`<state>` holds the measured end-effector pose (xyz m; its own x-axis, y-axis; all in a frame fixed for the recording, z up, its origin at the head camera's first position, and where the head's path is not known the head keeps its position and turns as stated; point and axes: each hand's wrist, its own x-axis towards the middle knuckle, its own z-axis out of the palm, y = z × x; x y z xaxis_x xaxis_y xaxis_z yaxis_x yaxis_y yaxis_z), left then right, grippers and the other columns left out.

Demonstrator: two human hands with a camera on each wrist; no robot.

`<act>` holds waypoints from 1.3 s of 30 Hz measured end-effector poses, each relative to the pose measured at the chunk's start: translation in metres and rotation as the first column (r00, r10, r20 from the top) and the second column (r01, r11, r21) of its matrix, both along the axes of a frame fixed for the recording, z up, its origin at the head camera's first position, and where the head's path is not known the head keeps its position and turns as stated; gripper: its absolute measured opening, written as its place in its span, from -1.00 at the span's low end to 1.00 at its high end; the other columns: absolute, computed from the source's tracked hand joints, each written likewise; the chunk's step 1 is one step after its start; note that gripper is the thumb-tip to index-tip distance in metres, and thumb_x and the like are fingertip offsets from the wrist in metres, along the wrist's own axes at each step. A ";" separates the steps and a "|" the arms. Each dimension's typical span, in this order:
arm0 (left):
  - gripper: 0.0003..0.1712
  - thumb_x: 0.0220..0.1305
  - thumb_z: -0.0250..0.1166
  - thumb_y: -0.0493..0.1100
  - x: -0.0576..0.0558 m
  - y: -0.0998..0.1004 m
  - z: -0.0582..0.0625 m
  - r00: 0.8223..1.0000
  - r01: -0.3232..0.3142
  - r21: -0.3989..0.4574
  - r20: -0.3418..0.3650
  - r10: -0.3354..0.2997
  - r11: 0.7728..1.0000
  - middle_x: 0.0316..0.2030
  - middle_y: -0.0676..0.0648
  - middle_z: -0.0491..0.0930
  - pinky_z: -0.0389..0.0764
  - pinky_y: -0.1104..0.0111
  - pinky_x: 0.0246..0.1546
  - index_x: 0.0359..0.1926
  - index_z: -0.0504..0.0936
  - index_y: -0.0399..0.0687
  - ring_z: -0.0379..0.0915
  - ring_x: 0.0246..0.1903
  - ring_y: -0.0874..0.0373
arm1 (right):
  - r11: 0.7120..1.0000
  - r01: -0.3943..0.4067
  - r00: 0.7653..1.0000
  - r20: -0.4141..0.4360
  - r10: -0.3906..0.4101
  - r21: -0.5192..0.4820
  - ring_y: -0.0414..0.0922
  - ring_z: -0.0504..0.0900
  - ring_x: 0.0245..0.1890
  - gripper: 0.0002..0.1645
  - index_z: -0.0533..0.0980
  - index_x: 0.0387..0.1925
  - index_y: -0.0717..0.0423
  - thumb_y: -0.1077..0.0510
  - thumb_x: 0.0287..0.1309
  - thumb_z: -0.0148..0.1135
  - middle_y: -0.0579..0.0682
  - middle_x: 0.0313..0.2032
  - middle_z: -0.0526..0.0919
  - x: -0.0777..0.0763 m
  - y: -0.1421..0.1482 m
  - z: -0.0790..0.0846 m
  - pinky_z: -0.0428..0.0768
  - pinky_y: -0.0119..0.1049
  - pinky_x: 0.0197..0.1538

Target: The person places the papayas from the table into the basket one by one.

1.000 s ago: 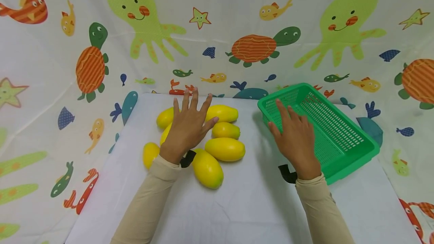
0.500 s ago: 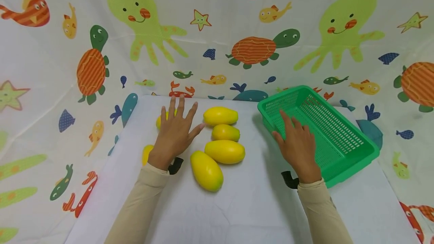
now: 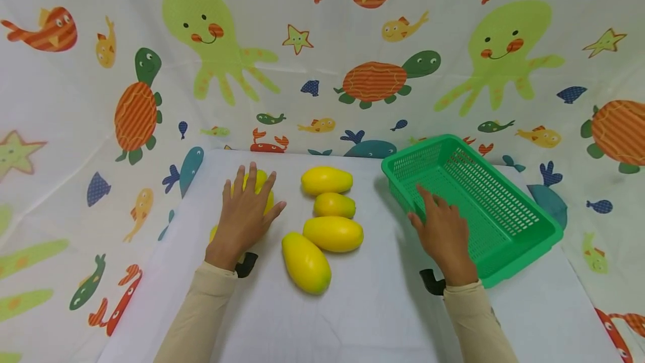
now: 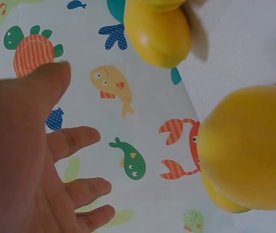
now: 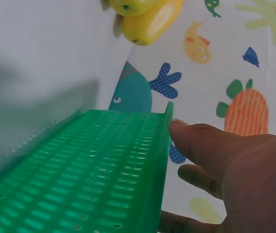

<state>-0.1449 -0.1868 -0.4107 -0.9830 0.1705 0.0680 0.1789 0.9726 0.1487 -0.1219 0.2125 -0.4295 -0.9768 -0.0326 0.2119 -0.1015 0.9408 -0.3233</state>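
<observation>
Four of the yellow fruits (image 3: 333, 233) lie on the bench (image 3: 363, 318) just to the right of my left grip (image 3: 244, 217), in plain sight now that this bare hand has slid away leftward; a second ago its thumb was over the farthest of them. It now covers much of the other fruits (image 3: 258, 178), which peek out around its fingers and beside its wrist. The hand is spread wide and holds nothing; the left wrist view shows it apart from the fruit.

The green basket (image 3: 496, 200) lies beyond and to the right of my right grip (image 3: 445, 234), which has drawn back slightly from it. That hand is relaxed, its fingers a little bent, with nothing in it; its thumb is close beside the rim, and whether they touch I can't tell.

For the work, I judge this a change of place only: every fruit I see rests on the bench, none lifted. Beyond both grips hangs a printed cloth (image 3: 312, 15).
</observation>
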 end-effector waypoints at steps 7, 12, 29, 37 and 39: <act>-0.09 0.49 0.26 0.27 0.004 -0.009 -0.011 1.000 -0.009 0.045 -0.007 0.010 0.999 0.67 -0.39 -0.03 -0.04 -0.44 0.56 0.67 0.20 0.05 -0.15 0.63 -0.46 | 0.999 -0.015 1.000 -0.003 0.015 -0.040 0.52 0.65 -0.06 -0.21 0.37 0.53 0.09 0.08 0.37 0.43 0.47 0.22 0.63 0.003 0.005 -0.007 0.64 0.36 -0.28; -0.07 0.43 0.37 0.22 0.007 -0.014 -0.019 1.000 -0.007 0.086 -0.025 0.009 0.996 0.61 -0.38 0.14 0.11 -0.39 0.54 0.65 0.24 0.04 0.02 0.58 -0.41 | 0.997 -0.016 0.999 0.026 0.018 -0.073 0.38 0.71 -0.17 -0.30 0.42 0.48 0.13 0.11 0.40 0.39 0.43 0.00 0.73 0.004 0.006 -0.009 0.65 0.21 -0.37; -0.03 0.36 0.47 0.14 0.006 -0.032 -0.039 0.999 -0.037 0.159 0.045 0.030 0.987 0.50 -0.40 0.33 0.31 -0.31 0.44 0.63 0.26 -0.03 0.21 0.45 -0.39 | 0.987 -0.043 0.999 -0.027 0.040 -0.155 0.20 0.70 -0.45 -0.46 0.50 0.34 0.33 0.28 0.40 0.35 0.36 -0.32 0.76 0.006 0.007 -0.021 0.61 0.11 -0.42; -0.02 0.36 0.48 0.11 0.007 -0.036 -0.045 0.996 -0.059 0.193 0.081 0.044 0.979 0.48 -0.41 0.32 0.34 -0.28 0.45 0.64 0.25 -0.03 0.28 0.36 -0.38 | 0.985 -0.069 0.998 -0.023 0.067 -0.158 0.06 0.63 -0.54 -0.50 0.52 0.31 0.32 0.29 0.39 0.34 0.29 -0.36 0.76 0.009 0.011 -0.024 0.55 -0.05 -0.48; -0.03 0.35 0.49 0.09 0.008 -0.037 -0.046 0.995 -0.067 0.199 0.087 0.050 0.978 0.47 -0.41 0.32 0.36 -0.27 0.44 0.63 0.26 -0.03 0.29 0.34 -0.38 | 0.985 -0.073 0.997 -0.020 0.071 -0.156 0.06 0.63 -0.53 -0.50 0.52 0.31 0.31 0.29 0.39 0.34 0.29 -0.34 0.77 0.011 0.011 -0.025 0.56 -0.05 -0.46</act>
